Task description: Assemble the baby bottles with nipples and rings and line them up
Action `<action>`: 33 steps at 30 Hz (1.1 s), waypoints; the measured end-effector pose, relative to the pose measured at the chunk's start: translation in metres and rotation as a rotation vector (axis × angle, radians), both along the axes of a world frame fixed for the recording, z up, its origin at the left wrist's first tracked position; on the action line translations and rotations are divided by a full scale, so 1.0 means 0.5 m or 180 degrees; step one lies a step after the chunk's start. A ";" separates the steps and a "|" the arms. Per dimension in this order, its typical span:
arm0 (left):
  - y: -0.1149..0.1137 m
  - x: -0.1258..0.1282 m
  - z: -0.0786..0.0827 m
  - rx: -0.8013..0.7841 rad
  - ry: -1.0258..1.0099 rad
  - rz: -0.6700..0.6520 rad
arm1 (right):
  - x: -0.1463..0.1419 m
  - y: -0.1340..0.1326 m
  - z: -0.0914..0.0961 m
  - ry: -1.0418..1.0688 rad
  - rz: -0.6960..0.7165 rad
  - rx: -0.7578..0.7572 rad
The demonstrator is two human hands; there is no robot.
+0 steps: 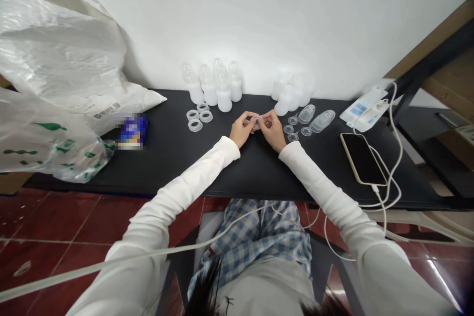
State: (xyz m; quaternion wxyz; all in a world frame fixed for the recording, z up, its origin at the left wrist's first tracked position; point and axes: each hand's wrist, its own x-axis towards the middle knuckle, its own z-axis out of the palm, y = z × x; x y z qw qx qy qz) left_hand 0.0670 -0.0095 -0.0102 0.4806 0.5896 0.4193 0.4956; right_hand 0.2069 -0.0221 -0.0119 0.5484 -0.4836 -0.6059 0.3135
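Observation:
My left hand (242,129) and my right hand (273,131) meet at the middle of the black table (174,168), and their fingertips pinch a small clear plastic ring (256,121) between them. To the left of my hands lie several white screw collars (198,117). Behind those stand several frosted baby bottles (209,86) with translucent tops. Several more bottles (291,91) are grouped at the back right. Close to my right hand lie several clear silicone teats (292,129) and clear bottle covers (321,121).
A smartphone (363,159) lies on the right, with a white charger cable (392,158) running off the table. Plastic bags (55,54) bulge in at the left beside a blue packet (131,132). A white wall borders the table's back; a dark metal frame stands right.

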 end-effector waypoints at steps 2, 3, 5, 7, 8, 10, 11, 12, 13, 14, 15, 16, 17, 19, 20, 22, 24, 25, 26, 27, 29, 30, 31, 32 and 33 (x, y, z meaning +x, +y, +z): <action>0.004 0.001 -0.004 0.0001 -0.0088 -0.0011 | 0.002 0.003 -0.003 0.0095 -0.0012 -0.0036; 0.006 0.001 -0.007 0.0017 -0.0122 -0.0027 | 0.003 0.005 -0.005 0.0147 0.0014 -0.0051; 0.010 0.001 -0.013 0.0046 -0.0170 -0.0030 | 0.005 0.010 -0.010 0.0232 0.0082 -0.0044; 0.014 0.002 -0.018 -0.0003 -0.0236 0.0065 | 0.006 0.016 -0.014 0.0273 0.0150 -0.0009; 0.015 0.003 -0.020 -0.0069 -0.0272 0.0131 | 0.006 0.017 -0.015 0.0279 0.0188 0.0001; 0.017 0.004 -0.021 -0.0200 -0.0298 0.0233 | 0.006 0.019 -0.014 0.0262 0.0260 0.0000; 0.017 0.005 -0.020 -0.0223 -0.0275 0.0272 | 0.006 0.019 -0.013 0.0232 0.0283 -0.0007; 0.016 0.005 -0.018 -0.0212 -0.0230 0.0305 | 0.006 0.018 -0.011 0.0189 0.0290 -0.0010; 0.014 0.005 -0.016 -0.0178 -0.0172 0.0334 | 0.005 0.017 -0.010 0.0141 0.0282 -0.0010; 0.012 0.005 -0.013 -0.0140 -0.0115 0.0364 | 0.004 0.016 -0.008 0.0095 0.0264 -0.0009; 0.010 0.005 -0.010 -0.0109 -0.0065 0.0395 | 0.004 0.014 -0.007 0.0055 0.0241 -0.0008; 0.008 0.004 -0.007 -0.0097 -0.0028 0.0416 | 0.003 0.014 -0.007 0.0023 0.0211 -0.0009; 0.006 0.004 -0.004 -0.0104 -0.0003 0.0414 | 0.002 0.013 -0.007 0.0001 0.0173 -0.0011; 0.002 0.004 0.000 -0.0149 0.0032 0.0375 | 0.001 0.012 -0.007 -0.0012 0.0081 -0.0012; 0.001 0.004 0.001 -0.0174 0.0048 0.0357 | 0.001 0.012 -0.008 -0.0015 0.0038 -0.0011; 0.000 0.004 0.001 -0.0188 0.0095 0.0319 | 0.001 0.011 -0.008 -0.0049 -0.0030 -0.0016; 0.000 0.004 -0.001 -0.0125 0.0139 0.0300 | 0.000 0.009 -0.007 -0.0145 -0.0041 -0.0008; 0.001 0.005 -0.002 -0.0083 0.0131 0.0284 | 0.000 0.007 -0.005 -0.0200 -0.0035 0.0006; 0.002 0.004 -0.003 -0.0052 0.0094 0.0260 | 0.000 0.006 -0.003 -0.0242 -0.0025 0.0022; 0.004 0.004 -0.004 -0.0047 0.0029 0.0231 | 0.000 0.004 -0.001 -0.0267 -0.0016 0.0038; 0.007 0.003 -0.006 -0.0107 -0.0141 0.0178 | -0.001 0.002 0.003 -0.0280 0.0000 0.0051; 0.009 0.002 -0.006 -0.0150 -0.0223 0.0160 | -0.001 0.002 0.004 -0.0269 0.0007 0.0044; 0.010 0.001 -0.007 -0.0191 -0.0291 0.0146 | -0.001 0.001 0.006 -0.0251 0.0014 0.0029; 0.011 0.000 -0.007 -0.0218 -0.0340 0.0134 | -0.001 0.001 0.006 -0.0229 0.0019 0.0009; 0.011 -0.001 -0.007 -0.0227 -0.0370 0.0117 | -0.002 0.001 0.007 -0.0207 0.0019 -0.0008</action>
